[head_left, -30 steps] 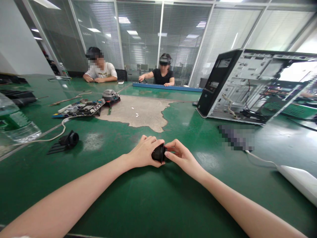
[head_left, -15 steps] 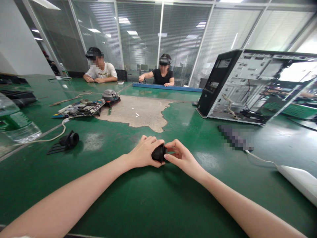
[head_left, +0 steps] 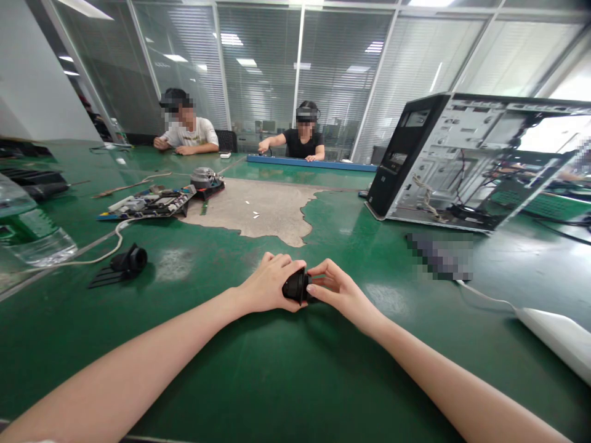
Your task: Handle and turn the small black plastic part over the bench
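A small black rounded part (head_left: 293,287) with a flared rim is held between my hands, just above the green table (head_left: 295,375). My left hand (head_left: 272,282) wraps round its left side, thumb on top and fingers below. The fingertips of my right hand (head_left: 336,287) pinch the narrower right end of the part. To the left lies another black part (head_left: 133,259) with a round opening and flat prongs.
A circuit board (head_left: 152,202) and a metal-topped cooler (head_left: 206,178) lie at the left, near a water bottle (head_left: 32,227). An open computer case (head_left: 443,166) stands at the right. White device (head_left: 556,338) with cable at right. Two people sit across the table.
My right fingers have shifted very slightly on the end of the black part. A hand of the person at the back left has risen a little.
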The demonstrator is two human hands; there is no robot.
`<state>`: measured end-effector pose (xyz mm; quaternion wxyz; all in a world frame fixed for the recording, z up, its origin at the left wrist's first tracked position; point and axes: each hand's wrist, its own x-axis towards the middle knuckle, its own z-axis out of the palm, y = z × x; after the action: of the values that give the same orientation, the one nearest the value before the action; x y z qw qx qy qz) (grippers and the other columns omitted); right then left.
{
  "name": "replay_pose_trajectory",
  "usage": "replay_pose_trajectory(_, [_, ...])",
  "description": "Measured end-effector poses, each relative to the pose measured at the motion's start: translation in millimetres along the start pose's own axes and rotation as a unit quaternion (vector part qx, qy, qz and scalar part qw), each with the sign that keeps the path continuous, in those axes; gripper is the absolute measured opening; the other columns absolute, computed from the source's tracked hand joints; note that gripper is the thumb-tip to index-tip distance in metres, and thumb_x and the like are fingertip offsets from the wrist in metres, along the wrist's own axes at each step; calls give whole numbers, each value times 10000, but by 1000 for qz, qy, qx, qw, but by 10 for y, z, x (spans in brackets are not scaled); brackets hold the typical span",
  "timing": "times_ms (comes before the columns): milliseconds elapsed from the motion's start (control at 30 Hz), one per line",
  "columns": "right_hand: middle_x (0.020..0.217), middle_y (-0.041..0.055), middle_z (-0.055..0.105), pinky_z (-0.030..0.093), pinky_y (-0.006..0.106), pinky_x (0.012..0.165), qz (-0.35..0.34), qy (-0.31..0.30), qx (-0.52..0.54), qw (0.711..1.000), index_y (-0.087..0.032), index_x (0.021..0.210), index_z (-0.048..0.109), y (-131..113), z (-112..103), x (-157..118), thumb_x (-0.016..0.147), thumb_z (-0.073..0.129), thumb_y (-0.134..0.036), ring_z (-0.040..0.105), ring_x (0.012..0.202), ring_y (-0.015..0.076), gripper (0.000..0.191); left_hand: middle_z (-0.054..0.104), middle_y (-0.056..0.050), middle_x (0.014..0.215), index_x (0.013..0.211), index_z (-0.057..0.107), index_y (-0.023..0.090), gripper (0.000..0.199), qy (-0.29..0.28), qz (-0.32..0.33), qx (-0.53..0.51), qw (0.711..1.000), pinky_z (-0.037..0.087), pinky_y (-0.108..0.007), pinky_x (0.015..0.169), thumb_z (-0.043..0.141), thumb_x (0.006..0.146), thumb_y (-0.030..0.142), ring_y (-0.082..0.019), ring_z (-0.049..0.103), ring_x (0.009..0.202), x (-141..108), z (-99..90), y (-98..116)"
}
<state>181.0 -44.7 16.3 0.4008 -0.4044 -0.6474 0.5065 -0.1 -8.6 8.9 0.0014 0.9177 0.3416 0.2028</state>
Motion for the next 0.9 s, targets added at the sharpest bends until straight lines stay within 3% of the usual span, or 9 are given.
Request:
replay_pose_trajectory(300, [889,17,567,464,320,774,2,53,-12,999,-202,839,475,14,-10,33,656,653,-267,571,848,153,263,503,-51,938,1097,411,197,635,-1,1,-3,1000,281,-337,755,597,584,521,-224,465,861,-2,2,-12])
replay_pose_trajectory(533, [812,6,610,457,311,731,36,33,58,997,-182,828,498,104,53,94,638,673,-269,597,761,144,272,508,-51,934,1082,414,192,613,9,-8,-2,1000,288,-338,744,598,592,510,-222,468,855,-6,26,-9])
replay_pose_trajectory(900, [849,-3,567,478,300,732,-16,23,35,999,-201,804,489,97,67,42,637,673,-234,569,865,164,250,518,-46,924,1070,413,193,584,18,-21,-6,1000,295,-334,735,610,588,456,-226,475,853,-15,38,11])
